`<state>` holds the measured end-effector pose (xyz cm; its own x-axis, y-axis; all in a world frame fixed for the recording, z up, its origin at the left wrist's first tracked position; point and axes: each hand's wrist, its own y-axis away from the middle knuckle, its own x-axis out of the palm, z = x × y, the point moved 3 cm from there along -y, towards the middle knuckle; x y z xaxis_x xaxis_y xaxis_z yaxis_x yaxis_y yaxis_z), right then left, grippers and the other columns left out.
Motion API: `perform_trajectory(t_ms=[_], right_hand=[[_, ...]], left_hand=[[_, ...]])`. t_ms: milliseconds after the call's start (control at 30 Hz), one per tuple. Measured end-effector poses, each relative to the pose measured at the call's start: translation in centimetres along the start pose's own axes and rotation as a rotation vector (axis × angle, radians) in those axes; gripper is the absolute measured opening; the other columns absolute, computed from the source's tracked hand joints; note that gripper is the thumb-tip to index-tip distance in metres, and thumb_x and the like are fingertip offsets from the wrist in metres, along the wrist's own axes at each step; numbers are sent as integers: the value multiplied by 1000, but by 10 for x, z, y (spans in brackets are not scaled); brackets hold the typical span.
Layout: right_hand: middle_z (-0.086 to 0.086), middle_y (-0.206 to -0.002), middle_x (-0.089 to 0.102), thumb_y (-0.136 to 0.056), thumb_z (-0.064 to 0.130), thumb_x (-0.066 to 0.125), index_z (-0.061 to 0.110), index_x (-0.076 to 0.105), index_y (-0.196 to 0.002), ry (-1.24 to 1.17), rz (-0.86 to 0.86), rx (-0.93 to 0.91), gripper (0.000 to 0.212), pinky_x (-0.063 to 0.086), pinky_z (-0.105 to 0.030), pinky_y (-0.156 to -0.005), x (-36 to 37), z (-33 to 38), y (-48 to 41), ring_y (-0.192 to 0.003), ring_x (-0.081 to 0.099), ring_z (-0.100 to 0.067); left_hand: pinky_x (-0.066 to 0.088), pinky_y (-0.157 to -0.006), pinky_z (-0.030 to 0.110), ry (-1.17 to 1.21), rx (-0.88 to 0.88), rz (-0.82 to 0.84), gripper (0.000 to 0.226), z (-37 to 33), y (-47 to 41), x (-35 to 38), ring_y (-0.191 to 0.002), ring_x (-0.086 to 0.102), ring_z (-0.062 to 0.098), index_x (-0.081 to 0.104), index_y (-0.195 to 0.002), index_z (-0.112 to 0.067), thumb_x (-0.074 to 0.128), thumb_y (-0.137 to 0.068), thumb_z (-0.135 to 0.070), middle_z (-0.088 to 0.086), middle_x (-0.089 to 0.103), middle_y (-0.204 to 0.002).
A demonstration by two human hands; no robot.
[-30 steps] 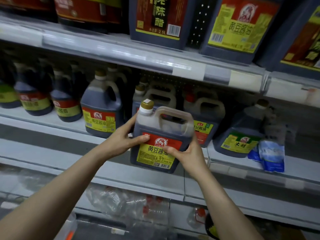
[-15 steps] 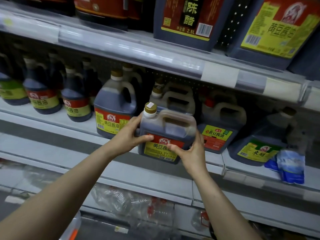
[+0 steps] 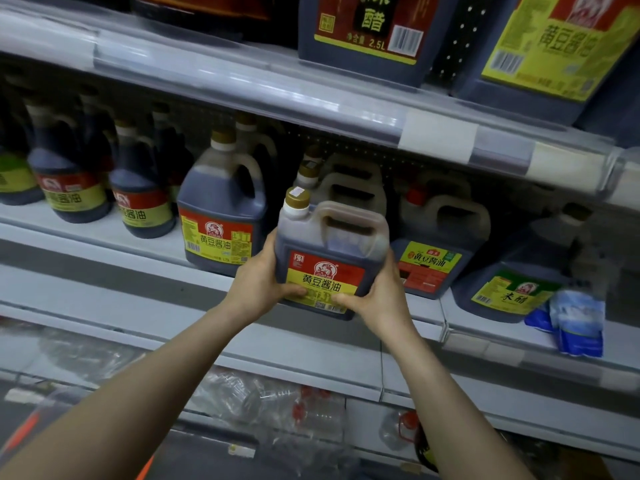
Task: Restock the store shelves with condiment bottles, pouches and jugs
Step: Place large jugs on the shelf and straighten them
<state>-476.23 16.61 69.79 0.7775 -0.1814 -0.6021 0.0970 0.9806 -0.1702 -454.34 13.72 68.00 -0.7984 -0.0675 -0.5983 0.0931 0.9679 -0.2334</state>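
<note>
Left hand [image 3: 258,285]: centre frame, fingers wrapped round the jug's left side, thumb across the lower label; firm grip.
Right hand [image 3: 377,299]: just right of it, fingers curled behind the jug's right side, thumb on the label's bottom edge; firm grip.
Jug [image 3: 329,258]: dark sauce, gold cap at left, handle at right, red-yellow label facing out, upright. It sits centre frame at the front lip of the middle shelf [image 3: 138,271], between both hands. Base down or just above the shelf: cannot tell.
Slot: gap between the left jug [image 3: 221,216] and the red-cap jug [image 3: 436,251]; back jugs [image 3: 349,181] stand behind it.
Step (judged): seating the jug in the front row.
Do it well: get the whole base onto the shelf first, then slide it straight back to the back jugs. Keep it upright with the label forward, front face in line with the left jug. Move the thumbs off the label only once the weight is on the shelf.
Risk (judged): left knuckles are close to the left jug and could nudge it. Letting go early at the lip could tip the jug forward.
Mid left: bottles [image 3: 69,181], same shelf.
Right: green-label jug [image 3: 509,289], blue pouches [image 3: 578,320] just beside it.
Top: large jugs [image 3: 363,36] on the upper shelf.
Bottom: clear bottles [image 3: 277,403], blurred.
</note>
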Motion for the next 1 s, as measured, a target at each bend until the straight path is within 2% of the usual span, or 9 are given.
perform_trajectory(t_ms=[100, 233, 400, 500, 700, 900, 1000], right_hand=[[7, -127, 63, -61, 26, 97, 30, 27, -150, 59, 60, 49, 114, 56, -42, -96, 3, -10, 1, -117, 63, -17], [17, -107, 64, -61, 25, 97, 30, 27, -149, 64, 57, 54, 114, 53, -30, -86, 4, -15, -7, -107, 67, -15], [10, -114, 68, -65, 23, 95, 28, 22, -153, 59, 57, 83, 114, 51, -30, -89, 7, -12, -18, -110, 67, -17], [19, -104, 61, -66, 22, 95, 27, 23, -153, 59, 53, 93, 113, 48, -22, -83, 6, -11, -27, -110, 66, -17], [-2, -128, 67, -70, 20, 92, 23, 24, -154, 69, 29, 116, 108, 52, -38, -99, 9, -8, -41, -116, 65, -22], [-6, -132, 64, -77, 21, 87, 18, 34, -144, 85, 34, 177, 86, 50, -42, -101, 11, -11, -58, -121, 62, -27], [-6, -132, 65, -77, 23, 87, 15, 40, -137, 114, 28, 186, 77, 51, -42, -100, 11, -11, -63, -121, 62, -29]], left_hand=[[54, -87, 39, 7, -8, 9, 108, -1, 1, 0, -106, 67, 27, 23, -149, -25, 92, -65, -27, 2, 70, -119], [51, -88, 32, 27, -28, 24, 111, 2, -7, -2, -108, 67, 23, 19, -152, -30, 91, -67, -25, -1, 69, -121], [52, -88, 32, 47, -39, 40, 106, 0, -19, -2, -112, 65, 22, 21, -152, -26, 88, -70, -23, -1, 66, -125], [53, -90, 37, 31, -48, 37, 105, -2, -27, -1, -112, 65, 24, 22, -152, -25, 88, -71, -23, 1, 67, -124], [53, -95, 45, 44, -71, 26, 95, -2, -44, 2, -112, 65, 27, 27, -148, -22, 86, -74, -22, 4, 67, -124], [49, -86, 36, 37, -101, -31, 82, -6, -55, 12, -108, 65, 30, 34, -139, -17, 85, -75, -24, 6, 68, -120], [47, -85, 37, 13, -123, -43, 75, -7, -59, 14, -109, 65, 32, 37, -131, -16, 86, -75, -26, 7, 68, -120]])
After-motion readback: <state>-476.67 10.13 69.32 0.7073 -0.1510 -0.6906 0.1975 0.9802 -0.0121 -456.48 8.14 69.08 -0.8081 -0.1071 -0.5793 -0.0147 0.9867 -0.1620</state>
